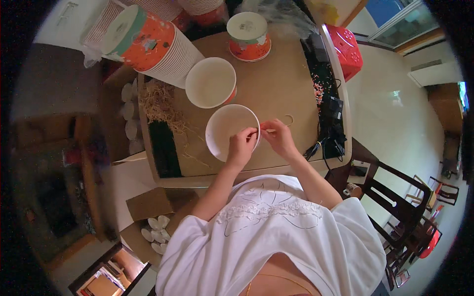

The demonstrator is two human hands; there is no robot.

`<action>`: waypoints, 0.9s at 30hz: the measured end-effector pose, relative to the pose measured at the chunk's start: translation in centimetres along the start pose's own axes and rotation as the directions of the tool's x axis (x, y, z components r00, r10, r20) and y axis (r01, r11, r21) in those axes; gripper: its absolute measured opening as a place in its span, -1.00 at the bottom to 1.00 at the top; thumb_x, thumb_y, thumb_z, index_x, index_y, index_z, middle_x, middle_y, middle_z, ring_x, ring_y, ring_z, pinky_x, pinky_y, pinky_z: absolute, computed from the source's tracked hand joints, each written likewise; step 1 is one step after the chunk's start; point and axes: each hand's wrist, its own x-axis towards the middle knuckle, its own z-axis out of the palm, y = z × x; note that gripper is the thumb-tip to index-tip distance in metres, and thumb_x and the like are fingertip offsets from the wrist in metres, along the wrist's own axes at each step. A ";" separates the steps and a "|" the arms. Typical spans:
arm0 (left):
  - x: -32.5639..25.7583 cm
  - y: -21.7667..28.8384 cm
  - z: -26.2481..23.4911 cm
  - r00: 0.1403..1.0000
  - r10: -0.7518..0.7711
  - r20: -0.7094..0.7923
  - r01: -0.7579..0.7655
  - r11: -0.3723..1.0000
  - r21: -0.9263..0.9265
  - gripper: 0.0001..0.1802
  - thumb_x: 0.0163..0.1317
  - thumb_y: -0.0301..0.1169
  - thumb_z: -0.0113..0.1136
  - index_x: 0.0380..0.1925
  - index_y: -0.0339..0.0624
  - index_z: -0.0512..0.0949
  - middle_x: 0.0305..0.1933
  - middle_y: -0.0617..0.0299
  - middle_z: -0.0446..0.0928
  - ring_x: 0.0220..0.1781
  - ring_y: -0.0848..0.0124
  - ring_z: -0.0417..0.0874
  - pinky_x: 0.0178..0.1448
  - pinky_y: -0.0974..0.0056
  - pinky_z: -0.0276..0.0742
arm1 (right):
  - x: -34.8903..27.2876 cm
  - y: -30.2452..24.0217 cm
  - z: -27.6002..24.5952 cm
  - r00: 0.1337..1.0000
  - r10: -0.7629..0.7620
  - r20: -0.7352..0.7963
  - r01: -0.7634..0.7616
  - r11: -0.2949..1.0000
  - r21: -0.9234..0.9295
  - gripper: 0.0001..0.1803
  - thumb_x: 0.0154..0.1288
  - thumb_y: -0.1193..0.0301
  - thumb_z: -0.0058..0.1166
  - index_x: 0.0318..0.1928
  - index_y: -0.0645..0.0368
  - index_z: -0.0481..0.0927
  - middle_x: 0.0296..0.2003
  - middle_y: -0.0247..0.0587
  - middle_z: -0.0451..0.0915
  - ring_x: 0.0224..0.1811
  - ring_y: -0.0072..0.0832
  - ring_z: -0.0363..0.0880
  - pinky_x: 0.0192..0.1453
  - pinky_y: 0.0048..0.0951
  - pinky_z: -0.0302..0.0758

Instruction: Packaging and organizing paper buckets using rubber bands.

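A white paper tub point(224, 129) lies tilted near the table's front edge, its open mouth toward me. My left hand point(242, 146) reaches into the mouth and pinches the right side of its rim. Against the outside of that same rim, my right hand point(279, 139) has its fingers pinched together; whatever small thing they hold is too hidden to make out. Just beyond stands a second open tub point(211, 82). A short loop of pale string point(289, 119) lies beside my right hand. To the left is a tangled heap of tan strings point(160, 103).
A long nested stack of orange-and-green tubs point(158, 47) leans at the back left. An upside-down tub point(248, 37) stands at the back. Small beads point(317, 89) and black adapters with cables point(335, 111) line the right edge. A red plastic stool point(344, 52) stands beyond.
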 end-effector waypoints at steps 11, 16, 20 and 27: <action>2.2 -1.9 0.6 0.826 -0.454 0.335 0.561 0.598 -0.572 -0.83 0.26 -0.41 -0.07 -0.18 -0.23 0.35 -0.27 -0.03 0.54 -0.41 0.25 0.61 -0.37 0.21 0.55 | -4.4 -4.6 1.8 0.945 -0.228 0.232 0.313 0.833 -0.455 -0.82 0.10 0.49 -0.02 -0.23 0.11 0.42 -0.38 -0.08 0.53 -0.37 -0.13 0.55 -0.38 -0.20 0.45; 3.0 -4.7 -0.4 0.737 -0.346 0.580 0.666 0.514 -0.540 -0.81 0.31 -0.37 -0.15 -0.22 -0.27 0.31 -0.46 0.17 0.45 -0.54 0.49 0.43 -0.52 0.40 0.38 | -4.9 -8.8 2.0 0.889 -0.065 0.453 0.388 0.630 -0.672 -0.78 0.12 0.36 0.06 -0.19 0.08 0.49 -0.38 -0.15 0.54 -0.39 -0.19 0.56 -0.36 -0.23 0.49; 1.5 -3.0 0.6 0.964 -0.209 0.166 0.262 0.864 -0.429 -0.83 0.30 -0.32 -0.12 -0.32 -0.20 0.30 -0.60 0.33 0.33 -0.61 0.57 0.33 -0.54 0.41 0.28 | 1.6 -7.5 -0.3 0.907 -0.203 0.369 0.414 0.590 -0.693 -0.89 0.09 0.40 0.06 -0.32 0.03 0.55 -0.37 -0.21 0.55 -0.37 -0.20 0.55 -0.33 -0.28 0.48; 0.1 -2.2 0.4 0.990 0.074 -0.118 -0.100 0.967 -0.235 -0.84 0.20 -0.39 0.07 -0.34 -0.20 0.32 -0.60 0.29 0.33 -0.58 0.54 0.36 -0.47 0.36 0.34 | 4.7 -4.5 -0.7 0.839 0.037 0.543 0.466 0.467 -0.751 -0.88 0.13 0.34 0.00 -0.36 0.09 0.48 -0.48 -0.13 0.55 -0.41 -0.12 0.55 -0.35 -0.17 0.48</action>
